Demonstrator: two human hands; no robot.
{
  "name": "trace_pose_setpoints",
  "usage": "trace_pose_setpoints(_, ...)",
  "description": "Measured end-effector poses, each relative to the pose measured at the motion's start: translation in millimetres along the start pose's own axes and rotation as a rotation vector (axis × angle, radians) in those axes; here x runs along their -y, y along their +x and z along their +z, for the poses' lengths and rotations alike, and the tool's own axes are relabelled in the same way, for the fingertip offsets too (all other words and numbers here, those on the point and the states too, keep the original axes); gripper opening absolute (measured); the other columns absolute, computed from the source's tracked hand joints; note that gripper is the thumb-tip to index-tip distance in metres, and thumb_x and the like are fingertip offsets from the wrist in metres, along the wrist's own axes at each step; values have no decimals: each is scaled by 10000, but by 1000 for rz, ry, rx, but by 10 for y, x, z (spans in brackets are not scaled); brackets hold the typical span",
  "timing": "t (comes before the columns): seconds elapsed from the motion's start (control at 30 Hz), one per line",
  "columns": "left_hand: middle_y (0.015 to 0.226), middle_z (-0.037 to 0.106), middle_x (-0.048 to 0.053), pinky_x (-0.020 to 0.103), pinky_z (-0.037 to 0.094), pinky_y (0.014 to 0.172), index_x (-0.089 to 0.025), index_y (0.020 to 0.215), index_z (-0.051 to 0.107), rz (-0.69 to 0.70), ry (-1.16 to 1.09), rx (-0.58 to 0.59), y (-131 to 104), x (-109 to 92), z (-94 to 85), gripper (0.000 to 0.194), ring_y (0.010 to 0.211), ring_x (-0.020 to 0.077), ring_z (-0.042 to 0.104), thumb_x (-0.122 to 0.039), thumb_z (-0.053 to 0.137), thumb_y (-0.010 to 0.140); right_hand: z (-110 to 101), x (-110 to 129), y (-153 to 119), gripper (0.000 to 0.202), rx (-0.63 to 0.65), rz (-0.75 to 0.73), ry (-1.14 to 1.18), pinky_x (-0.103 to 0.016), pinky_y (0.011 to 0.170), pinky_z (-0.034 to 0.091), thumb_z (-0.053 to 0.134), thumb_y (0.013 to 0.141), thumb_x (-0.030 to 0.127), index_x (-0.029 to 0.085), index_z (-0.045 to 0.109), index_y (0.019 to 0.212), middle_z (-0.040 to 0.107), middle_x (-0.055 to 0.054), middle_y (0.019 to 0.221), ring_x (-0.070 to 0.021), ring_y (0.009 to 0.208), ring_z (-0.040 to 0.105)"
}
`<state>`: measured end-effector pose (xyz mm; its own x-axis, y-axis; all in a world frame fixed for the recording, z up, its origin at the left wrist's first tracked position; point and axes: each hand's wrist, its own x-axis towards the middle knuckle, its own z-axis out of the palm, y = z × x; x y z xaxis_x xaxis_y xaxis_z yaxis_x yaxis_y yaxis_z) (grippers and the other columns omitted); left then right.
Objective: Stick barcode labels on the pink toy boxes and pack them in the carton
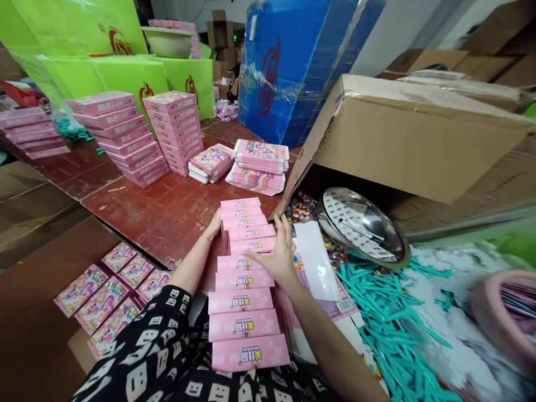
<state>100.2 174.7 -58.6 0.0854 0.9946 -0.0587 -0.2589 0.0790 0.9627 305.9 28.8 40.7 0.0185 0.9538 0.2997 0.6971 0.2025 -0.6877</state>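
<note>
Red tabletop [113, 204] and brown carton [397, 145] border hands [281, 258] flanking pink boxes [240, 301].

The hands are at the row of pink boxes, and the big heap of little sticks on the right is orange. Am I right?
Almost! The heap of little sticks is teal, not orange; the head view shows it. The rest is right: the left hand and right hand are at the row of pink boxes, and the heap is on the right.

Scuffed red tabletop [121, 209]; pale grey wall [404, 28] behind, darker toward left; brown cartons [486, 70] piled at right.
</note>
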Motion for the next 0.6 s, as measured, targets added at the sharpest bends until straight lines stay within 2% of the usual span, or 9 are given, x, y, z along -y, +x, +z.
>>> trace_pose_setpoints(0.07,1159,657,78,461,519,921,-149,1123,653,25,11,-22,16,7,-19,307,1048,270,631,-387,616,932,-5,-119,177,1176,-12,-3,7,-684,1085,273,861,567,542,261,219,1512,226,-218,1587,-430,1449,256)
trace_pose_setpoints(0.17,972,730,55,501,479,978,-157,951,716,44,16,-45,22,50,-48,215,1063,313,630,-345,679,855,-22,-236,430,1184,55,-50,18,-652,1109,267,884,530,524,251,264,1502,262,-206,1580,-405,1437,297)
trace_pose_setpoints(0.3,861,753,45,482,478,970,-172,785,736,49,13,-72,41,84,-72,173,1080,350,616,-337,691,755,19,-242,802,1126,151,-132,-20,-639,1118,263,880,528,528,242,347,1477,294,-189,1576,-397,1438,300)
trace_pose_setpoints(0.5,905,767,63,401,517,900,-146,800,748,36,2,-60,32,16,-38,229,1003,306,662,-331,738,665,255,-189,1358,1077,229,-185,24,-620,1144,223,901,482,522,256,450,1423,360,-158,1550,-387,1432,312)
trace_pose_setpoints(0.6,902,768,61,370,528,859,-139,816,753,25,3,-67,16,-25,-21,206,954,283,676,-299,742,687,443,-209,1546,919,221,-149,205,-577,1151,237,921,456,472,235,593,1281,534,-129,1420,-372,1377,398)
